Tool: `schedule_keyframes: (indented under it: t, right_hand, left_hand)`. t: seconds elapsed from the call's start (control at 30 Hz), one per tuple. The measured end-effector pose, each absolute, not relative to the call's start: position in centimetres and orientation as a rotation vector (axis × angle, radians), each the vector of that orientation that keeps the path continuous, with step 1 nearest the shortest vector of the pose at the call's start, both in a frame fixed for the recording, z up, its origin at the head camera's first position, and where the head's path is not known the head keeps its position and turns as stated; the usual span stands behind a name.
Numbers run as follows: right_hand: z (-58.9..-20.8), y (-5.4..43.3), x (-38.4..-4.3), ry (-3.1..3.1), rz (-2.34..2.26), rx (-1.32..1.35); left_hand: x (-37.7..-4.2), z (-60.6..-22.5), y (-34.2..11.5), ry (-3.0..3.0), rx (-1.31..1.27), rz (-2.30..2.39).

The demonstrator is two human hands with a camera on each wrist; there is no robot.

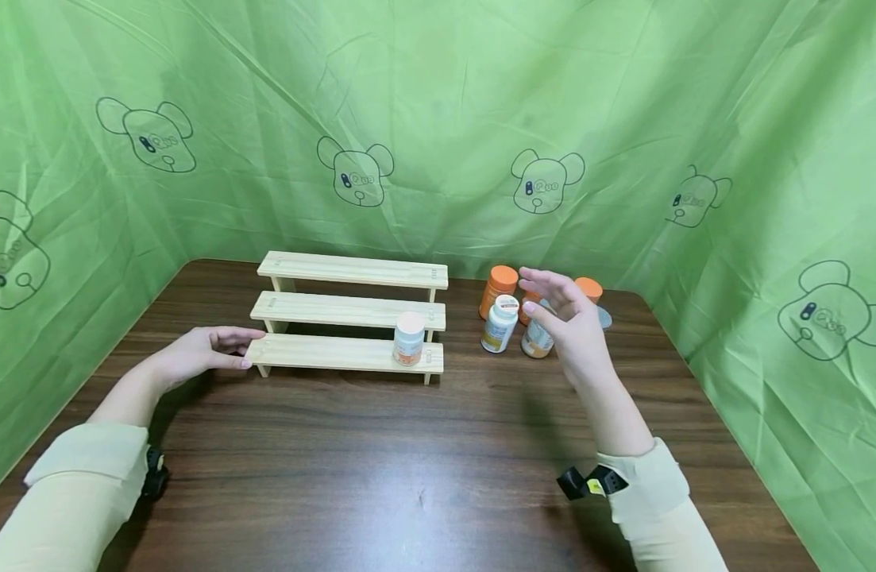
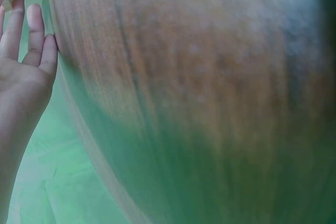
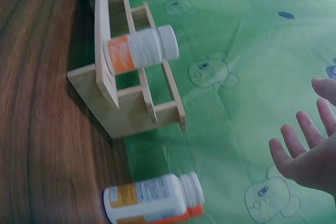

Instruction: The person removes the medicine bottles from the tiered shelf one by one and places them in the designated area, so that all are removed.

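A three-tier wooden shelf point(image 1: 352, 311) stands on the table, with a white pill bottle point(image 1: 409, 340) upright near the right end of its lowest tier. My left hand point(image 1: 202, 356) holds that tier's left end between thumb and fingers; in the left wrist view the hand point(image 2: 26, 77) appears at the left edge. Raised over the bottles on the right, my right hand point(image 1: 569, 322) has its fingers spread and holds nothing. Beside it are a white-capped bottle point(image 1: 499, 326) and an orange-capped bottle point(image 1: 500, 287). Another bottle point(image 1: 536, 343) is partly covered by the hand.
Behind my right hand show another orange cap point(image 1: 588, 287) and a greyish round piece point(image 1: 605, 318), both partly hidden. The dark wooden table point(image 1: 380, 461) extends toward me. A green curtain point(image 1: 452, 95) with bear drawings surrounds its back and sides.
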State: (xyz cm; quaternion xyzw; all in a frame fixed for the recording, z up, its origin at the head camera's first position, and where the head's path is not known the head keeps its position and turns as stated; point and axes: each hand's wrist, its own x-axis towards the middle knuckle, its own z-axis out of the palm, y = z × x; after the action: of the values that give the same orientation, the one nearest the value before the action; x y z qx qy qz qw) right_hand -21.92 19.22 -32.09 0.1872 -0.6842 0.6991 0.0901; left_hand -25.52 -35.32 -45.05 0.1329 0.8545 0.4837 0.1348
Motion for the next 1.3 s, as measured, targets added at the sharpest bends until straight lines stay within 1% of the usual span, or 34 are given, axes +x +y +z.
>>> schedule_keyframes:
  t: [0.33,1.03,1.3]
  right_hand:
    - [-32.9,16.5,-21.9,-2.047,2.095,0.625]
    - [-36.1,12.2,-22.9,-2.207,2.019,0.747]
    - [-35.5,10.8,-22.4,-2.263,2.06,0.758]
  left_hand:
    - [-25.4,-45.2,-35.4,2.484,0.381,1.396]
    - [-25.6,-45.3,-35.5,2.457,0.388,1.42]
    - [-25.7,-45.2,-35.5,2.463,0.383,1.415]
